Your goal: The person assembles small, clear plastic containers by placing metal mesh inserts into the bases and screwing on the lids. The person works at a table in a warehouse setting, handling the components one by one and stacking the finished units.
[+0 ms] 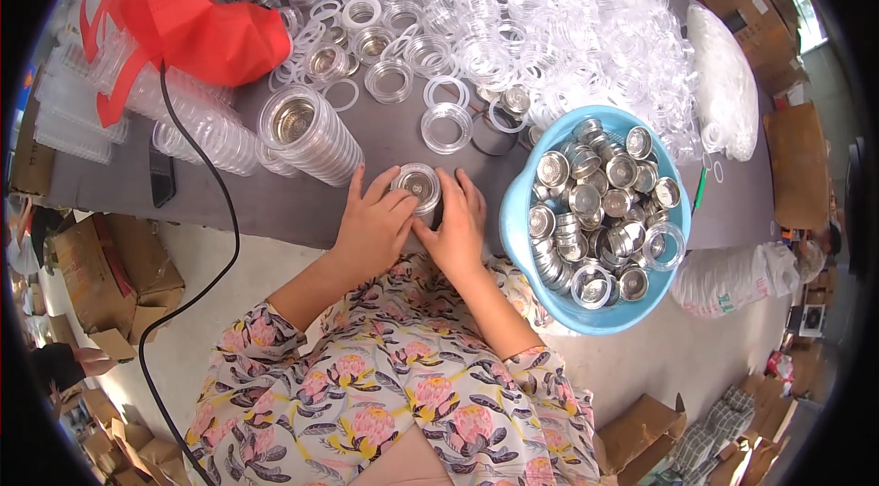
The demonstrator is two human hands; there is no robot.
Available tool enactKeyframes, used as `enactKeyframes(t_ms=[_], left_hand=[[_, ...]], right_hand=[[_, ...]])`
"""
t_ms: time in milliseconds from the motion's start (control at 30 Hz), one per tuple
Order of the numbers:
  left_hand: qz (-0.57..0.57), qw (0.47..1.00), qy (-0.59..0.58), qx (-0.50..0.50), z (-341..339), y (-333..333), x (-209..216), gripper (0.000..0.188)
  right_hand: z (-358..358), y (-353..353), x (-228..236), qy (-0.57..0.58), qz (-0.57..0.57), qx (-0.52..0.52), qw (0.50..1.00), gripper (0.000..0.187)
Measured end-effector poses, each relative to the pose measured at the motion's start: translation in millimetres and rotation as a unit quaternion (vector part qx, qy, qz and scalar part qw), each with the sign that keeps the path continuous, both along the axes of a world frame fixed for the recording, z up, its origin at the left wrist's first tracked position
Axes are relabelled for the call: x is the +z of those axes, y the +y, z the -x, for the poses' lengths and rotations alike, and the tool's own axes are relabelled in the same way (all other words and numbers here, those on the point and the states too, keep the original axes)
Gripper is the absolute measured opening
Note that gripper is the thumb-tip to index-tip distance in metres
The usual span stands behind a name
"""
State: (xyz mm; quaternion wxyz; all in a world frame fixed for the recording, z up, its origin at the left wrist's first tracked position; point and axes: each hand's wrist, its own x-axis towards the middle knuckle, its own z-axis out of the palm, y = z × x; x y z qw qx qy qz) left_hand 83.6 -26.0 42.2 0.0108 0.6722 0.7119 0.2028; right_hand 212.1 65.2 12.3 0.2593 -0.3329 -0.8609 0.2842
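Observation:
At the table's near edge, my left hand (374,222) and my right hand (455,228) close in from both sides on a round clear plastic ring with a silver metal cup (418,184) set in it. My left fingertips press on its rim and top; my right thumb and fingers grip the other side. Just left of my left hand leans a stack of similar clear rings (325,147), with a metal cup in the top one. Right of my right hand, a light blue plastic basket (520,252) holds many silver metal cups (586,200) and a few clear rings.
A large heap of clear plastic rings (558,19) covers the back of the grey table (284,207). Loose rings (447,127) lie ahead of my hands. Left are a red cloth bag (183,23), stacked clear cups (197,133) and a black cable (233,211). Cardboard boxes (119,271) stand below.

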Motion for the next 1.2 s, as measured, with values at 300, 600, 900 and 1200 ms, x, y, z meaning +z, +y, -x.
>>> enactKeyframes(t_ms=[300, 600, 900, 1200], left_hand=[[0.023, 0.998, 0.050, -0.026, -0.7, 14.9, 2.0, 0.022], [-0.071, 0.993, -0.096, 0.008, -0.6, 7.1, 10.2, 0.015], [-0.347, 0.603, -0.716, 0.055, 68.6, -32.7, 108.7, 0.031], [-0.263, 0.947, -0.082, 0.165, 90.3, -32.2, 128.0, 0.020]], right_hand=[[-0.7, 1.1, -6.8, -0.001, -0.033, 0.010, 0.999, 0.074], [1.8, -0.2, -6.0, 0.042, -0.028, -0.025, 0.998, 0.094], [-3.2, 0.4, -3.7, 0.056, -0.029, -0.011, 0.998, 0.087], [-3.6, -1.6, -1.1, 0.066, -0.047, -0.004, 0.997, 0.079]])
